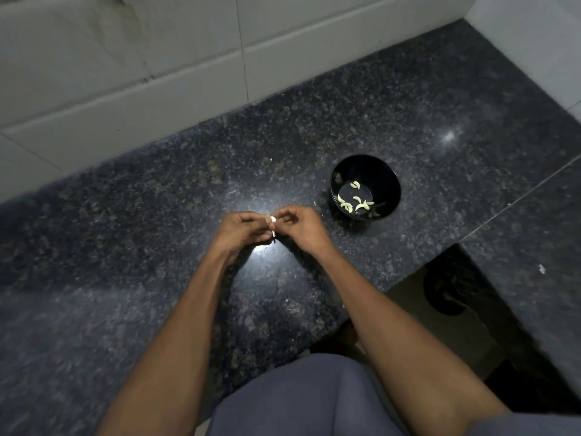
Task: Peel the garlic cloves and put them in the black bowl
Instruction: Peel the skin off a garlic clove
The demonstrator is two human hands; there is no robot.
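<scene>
My left hand (pixel 243 230) and my right hand (pixel 303 226) meet above the dark granite counter (pixel 157 215). Between their fingertips they pinch a small garlic clove (pixel 273 219) with pale skin; a strip of skin hangs below it. Most of the clove is hidden by my fingers. The black bowl (pixel 388 180) stands on the counter to the right of my hands, a short way off. Several peeled pale cloves (pixel 349 204) lie on its bottom.
A white tiled wall (pixel 125 73) runs along the back of the counter. At the right, the counter has a step-shaped front edge (pixel 459 243), with the floor and a dark round object (pixel 446 294) below. Small skin scraps lie on the granite.
</scene>
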